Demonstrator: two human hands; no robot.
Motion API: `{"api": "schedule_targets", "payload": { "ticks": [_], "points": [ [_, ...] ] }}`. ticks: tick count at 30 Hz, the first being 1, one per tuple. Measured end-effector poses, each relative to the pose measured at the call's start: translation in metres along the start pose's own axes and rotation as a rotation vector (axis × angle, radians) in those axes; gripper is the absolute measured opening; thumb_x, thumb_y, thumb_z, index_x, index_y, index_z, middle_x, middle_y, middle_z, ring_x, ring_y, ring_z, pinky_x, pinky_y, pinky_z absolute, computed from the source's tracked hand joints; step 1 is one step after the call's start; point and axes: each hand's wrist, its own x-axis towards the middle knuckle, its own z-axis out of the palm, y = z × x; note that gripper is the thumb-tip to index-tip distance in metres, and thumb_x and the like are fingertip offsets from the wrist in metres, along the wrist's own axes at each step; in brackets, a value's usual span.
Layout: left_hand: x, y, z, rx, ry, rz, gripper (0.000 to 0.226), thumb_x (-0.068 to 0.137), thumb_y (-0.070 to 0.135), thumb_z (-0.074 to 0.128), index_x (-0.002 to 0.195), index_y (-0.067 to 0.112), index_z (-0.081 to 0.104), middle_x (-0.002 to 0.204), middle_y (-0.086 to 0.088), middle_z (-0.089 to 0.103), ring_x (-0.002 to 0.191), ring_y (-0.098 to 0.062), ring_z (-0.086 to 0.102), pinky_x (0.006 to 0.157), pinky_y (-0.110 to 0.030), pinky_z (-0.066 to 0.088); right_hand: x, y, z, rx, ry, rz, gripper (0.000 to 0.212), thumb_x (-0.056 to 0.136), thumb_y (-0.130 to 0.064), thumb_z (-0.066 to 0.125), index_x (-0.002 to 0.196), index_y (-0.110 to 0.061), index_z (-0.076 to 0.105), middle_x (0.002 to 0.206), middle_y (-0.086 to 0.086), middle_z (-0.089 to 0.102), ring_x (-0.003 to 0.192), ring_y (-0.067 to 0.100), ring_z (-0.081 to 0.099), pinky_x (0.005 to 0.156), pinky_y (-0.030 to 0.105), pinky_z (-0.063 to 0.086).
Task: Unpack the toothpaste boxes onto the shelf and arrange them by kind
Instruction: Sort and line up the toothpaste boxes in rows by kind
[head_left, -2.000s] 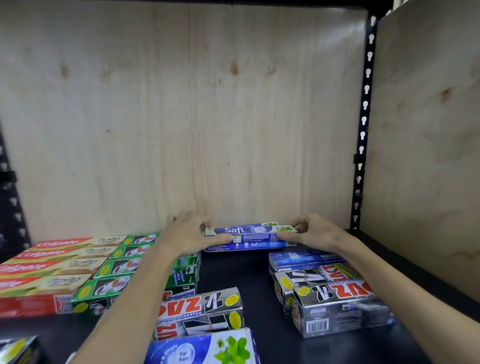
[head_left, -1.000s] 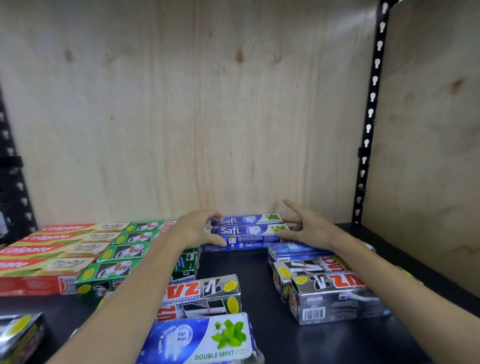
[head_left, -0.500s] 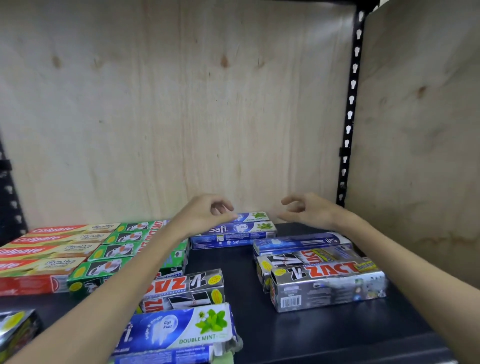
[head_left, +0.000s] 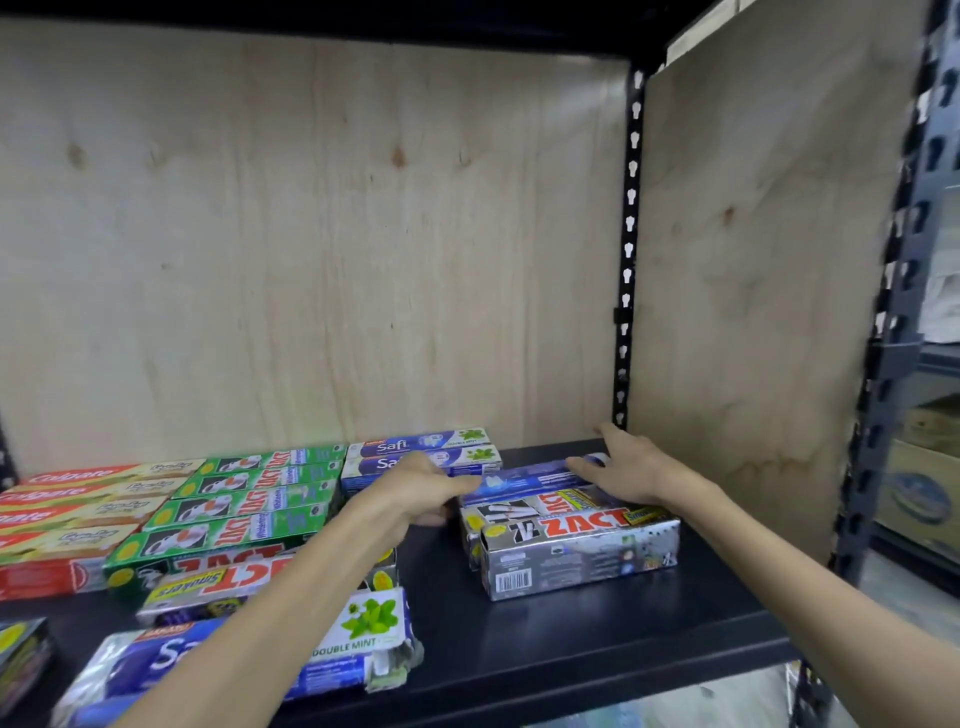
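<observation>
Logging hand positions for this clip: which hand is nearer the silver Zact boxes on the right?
Right. The right hand rests on the blue box just behind the silver Zact boxes; the left hand hovers off their left end.

A black shelf (head_left: 597, 644) carries it all: red Colgate boxes (head_left: 67, 512) far left, green Zact boxes (head_left: 234, 512) touching them, blue Safi boxes (head_left: 421, 454) against the back wall, silver Zact boxes (head_left: 571, 551) on the right, another silver Zact box (head_left: 208, 587) and a Safi pack (head_left: 249, 660) up front.
</observation>
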Motion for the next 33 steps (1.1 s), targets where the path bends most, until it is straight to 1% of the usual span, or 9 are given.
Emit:
{"api": "schedule_targets", "payload": {
  "ticks": [4,7,13,16,20,23,28,31,33],
  "points": [
    [0.005,-0.006,-0.008,-0.070,0.117,0.021,0.048,0.070,0.008,0.089,0.111,0.001,0.064,0.108,-0.011,0.071,0.102,-0.025,0.067,0.092,-0.038,0.056,-0.005,-0.001,0.002,0.103,0.055,-0.050,0.068,0.091,-0.044,0.069,0.145,-0.014,0.040,0.138,0.008,0.057,0.104,0.017,0.059,0.080,0.024,0.048],
    [0.003,-0.010,-0.020,-0.118,0.196,0.113,0.044,0.072,0.003,0.086,0.111,0.004,0.067,0.103,-0.010,0.074,0.093,-0.020,0.070,0.088,-0.031,0.056,-0.007,-0.002,0.006,0.155,0.150,-0.104,0.059,0.087,-0.036,0.076,0.136,-0.012,0.053,0.130,0.007,0.062,0.100,0.015,0.058,0.078,0.023,0.047],
    [-0.006,-0.018,-0.048,-0.104,0.394,0.197,0.025,0.084,0.031,0.081,0.102,0.027,0.064,0.097,-0.003,0.071,0.088,-0.016,0.067,0.074,-0.029,0.051,-0.007,-0.022,0.016,0.301,0.234,-0.223,0.056,0.078,-0.034,0.084,0.128,-0.018,0.064,0.114,0.000,0.072,0.097,0.011,0.067,0.082,0.033,0.058],
    [-0.012,-0.023,-0.060,-0.059,0.444,0.188,0.022,0.088,0.050,0.069,0.099,0.031,0.064,0.097,-0.001,0.072,0.091,-0.019,0.068,0.080,-0.034,0.053,-0.007,-0.033,0.024,0.295,0.259,-0.313,0.059,0.076,-0.030,0.086,0.129,-0.022,0.063,0.110,-0.005,0.073,0.093,0.002,0.068,0.081,0.016,0.054],
    [-0.028,-0.022,-0.070,0.122,0.467,0.235,0.036,0.099,0.055,0.049,0.099,0.023,0.064,0.080,0.014,0.059,0.084,-0.012,0.056,0.075,-0.029,0.038,-0.006,-0.046,0.030,0.335,0.316,-0.378,0.036,0.084,-0.021,0.080,0.118,-0.025,0.068,0.104,-0.009,0.069,0.094,0.001,0.063,0.068,0.007,0.049],
    [-0.031,-0.023,-0.077,0.255,0.466,0.257,0.052,0.100,0.058,0.041,0.094,0.016,0.070,0.075,0.008,0.064,0.071,-0.006,0.057,0.063,-0.026,0.039,-0.003,-0.053,0.036,0.317,0.287,-0.392,0.019,0.088,-0.021,0.076,0.107,-0.021,0.072,0.099,-0.009,0.071,0.095,0.002,0.065,0.075,0.017,0.056],
    [-0.024,-0.036,-0.092,0.466,0.292,0.325,0.049,0.092,0.060,0.057,0.086,0.014,0.072,0.073,0.005,0.071,0.068,-0.009,0.066,0.067,-0.030,0.050,0.008,-0.053,0.041,0.297,0.245,-0.346,0.016,0.092,-0.030,0.070,0.108,-0.026,0.072,0.096,-0.009,0.074,0.089,0.000,0.068,0.067,0.016,0.054],
    [-0.018,-0.043,-0.096,0.617,0.267,0.292,0.051,0.088,0.059,0.064,0.071,0.011,0.065,0.060,0.002,0.060,0.056,-0.012,0.054,0.059,-0.028,0.041,0.018,-0.052,0.044,0.235,0.173,-0.325,0.012,0.092,-0.029,0.070,0.104,-0.026,0.074,0.097,-0.008,0.074,0.089,0.001,0.067,0.081,0.026,0.056],
    [-0.016,-0.046,-0.096,0.715,0.279,0.283,0.046,0.087,0.061,0.063,0.079,0.017,0.070,0.069,0.002,0.069,0.067,-0.012,0.063,0.065,-0.028,0.045,0.023,-0.052,0.048,0.199,0.138,-0.323,0.009,0.092,-0.027,0.070,0.100,-0.027,0.074,0.100,-0.007,0.073,0.091,0.002,0.064,0.086,0.028,0.054]
  ]
}}
